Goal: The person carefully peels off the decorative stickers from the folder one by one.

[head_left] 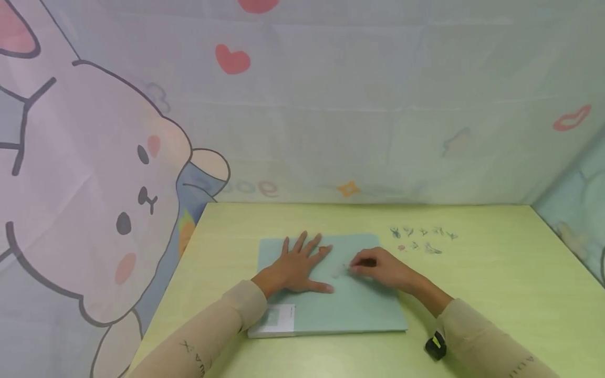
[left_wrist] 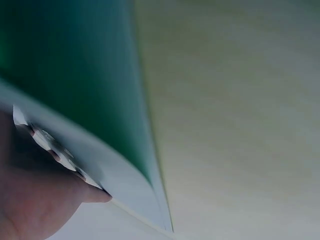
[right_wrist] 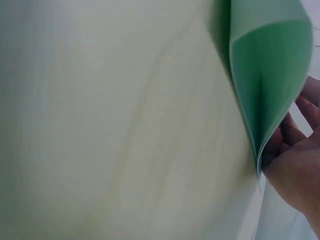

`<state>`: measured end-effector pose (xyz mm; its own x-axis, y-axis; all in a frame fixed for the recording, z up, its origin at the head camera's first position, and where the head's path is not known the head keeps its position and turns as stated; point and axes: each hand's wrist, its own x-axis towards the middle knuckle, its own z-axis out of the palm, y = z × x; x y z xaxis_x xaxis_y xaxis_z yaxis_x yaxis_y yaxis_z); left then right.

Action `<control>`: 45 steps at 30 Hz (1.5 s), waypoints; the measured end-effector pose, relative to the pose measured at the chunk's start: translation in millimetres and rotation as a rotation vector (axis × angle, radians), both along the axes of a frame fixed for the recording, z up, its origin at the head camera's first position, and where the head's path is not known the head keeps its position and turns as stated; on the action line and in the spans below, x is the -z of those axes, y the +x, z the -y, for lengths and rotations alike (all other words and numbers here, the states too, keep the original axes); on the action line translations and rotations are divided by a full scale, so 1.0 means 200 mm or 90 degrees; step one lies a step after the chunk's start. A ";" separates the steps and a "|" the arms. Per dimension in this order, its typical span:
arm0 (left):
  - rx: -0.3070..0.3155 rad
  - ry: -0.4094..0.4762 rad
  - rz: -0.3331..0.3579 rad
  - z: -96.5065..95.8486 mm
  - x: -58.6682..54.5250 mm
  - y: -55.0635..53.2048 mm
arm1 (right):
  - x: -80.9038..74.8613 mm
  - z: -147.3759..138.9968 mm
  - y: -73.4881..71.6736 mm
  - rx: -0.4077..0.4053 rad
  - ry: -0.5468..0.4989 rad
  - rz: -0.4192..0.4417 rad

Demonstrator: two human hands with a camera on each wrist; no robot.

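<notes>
A pale green folder (head_left: 350,312) lies on the table, with a white label (head_left: 285,317) at its near left corner. My left hand (head_left: 298,268) rests on it with fingers spread, an orange spot (head_left: 323,248) beside the index finger. Over the folder's right half, my right hand (head_left: 380,268) pinches a small pale piece (head_left: 347,267), its kind too small to tell. In the left wrist view a green sheet (left_wrist: 75,65) curves above the hand (left_wrist: 40,200). A bent green sheet (right_wrist: 275,65) stands beside the right hand (right_wrist: 295,165) in the right wrist view.
Several small sprig-like pieces (head_left: 432,248) and a reddish one (head_left: 401,248) lie in two rows right of the folder on the yellow-green table (head_left: 491,294). A small black object (head_left: 436,346) sits by the right cuff. A printed cloth (head_left: 331,131) hangs behind the table.
</notes>
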<state>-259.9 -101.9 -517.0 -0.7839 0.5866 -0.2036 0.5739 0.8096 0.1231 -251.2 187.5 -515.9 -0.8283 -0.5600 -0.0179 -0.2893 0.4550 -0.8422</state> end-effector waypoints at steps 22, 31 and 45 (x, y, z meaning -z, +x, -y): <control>0.002 0.017 0.011 0.02 0.01 0.02 | -0.11 -0.56 0.00 0.119 -0.008 0.043; 0.007 0.030 0.010 0.01 0.01 0.01 | -0.07 -0.84 0.02 0.281 -0.012 0.018; 0.014 0.032 0.005 0.01 0.00 0.00 | -0.04 -1.12 0.04 0.357 0.112 0.063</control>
